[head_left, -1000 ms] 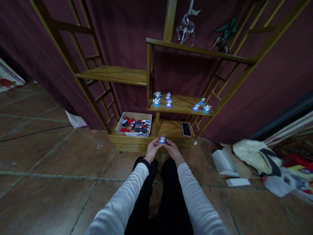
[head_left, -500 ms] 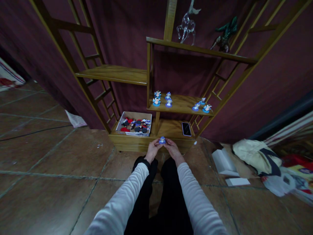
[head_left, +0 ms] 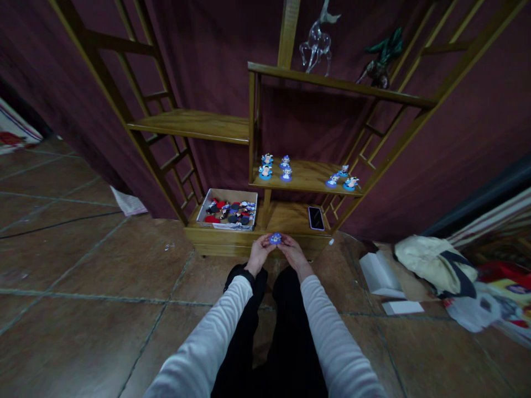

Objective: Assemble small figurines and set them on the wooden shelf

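Observation:
A small purple-and-white figurine point(head_left: 275, 239) on a round purple base is held between my two hands, in front of the cabinet's lower edge. My left hand point(head_left: 260, 253) pinches it from the left, my right hand point(head_left: 292, 253) from the right. Just beyond, a cardboard box point(head_left: 202, 216) holds a jumble of figurines with red, black and blue bases. On the middle shelf point(head_left: 309, 176), several similar figurines stand upright: a group at the left including a purple one point(head_left: 286, 174), and three at the right including a blue-based one point(head_left: 350, 183).
A phone point(head_left: 316, 219) lies on the lower shelf at the right. Higher up stand a clear glass deer point(head_left: 318, 44) and a dark green sculpture point(head_left: 382, 58). A white box point(head_left: 380, 275), a cream bag point(head_left: 433, 262) and a plastic bag point(head_left: 475, 309) lie on the tiled floor at the right.
The figurine between my hands has tipped, so its base shows differently. My hands have stayed in nearly the same place, and the shelf figurines have not moved.

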Motion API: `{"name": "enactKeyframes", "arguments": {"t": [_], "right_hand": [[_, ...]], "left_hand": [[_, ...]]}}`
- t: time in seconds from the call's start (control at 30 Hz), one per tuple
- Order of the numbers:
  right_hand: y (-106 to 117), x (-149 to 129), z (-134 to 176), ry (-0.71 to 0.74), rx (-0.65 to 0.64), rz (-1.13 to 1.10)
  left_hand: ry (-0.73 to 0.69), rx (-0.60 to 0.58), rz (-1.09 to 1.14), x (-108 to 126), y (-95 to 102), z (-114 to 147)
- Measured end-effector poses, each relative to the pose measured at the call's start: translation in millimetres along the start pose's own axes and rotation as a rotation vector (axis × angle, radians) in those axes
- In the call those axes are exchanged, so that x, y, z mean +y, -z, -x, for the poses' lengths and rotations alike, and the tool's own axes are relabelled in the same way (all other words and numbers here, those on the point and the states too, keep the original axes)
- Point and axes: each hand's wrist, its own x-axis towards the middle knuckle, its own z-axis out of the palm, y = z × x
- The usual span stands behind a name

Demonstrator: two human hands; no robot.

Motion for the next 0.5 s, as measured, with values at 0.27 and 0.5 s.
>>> {"name": "enactKeyframes", "arguments": {"t": [0.27, 0.5], "right_hand": [[0, 0, 0, -0.009, 0.049, 0.026], [2, 2, -1, 0.003, 0.065, 0.059]], "left_hand": [[-0.050, 0.018, -0.088, -6, 2.0, -3], [-0.119, 0.039, -0.265, -16, 3.4, -5]]}}
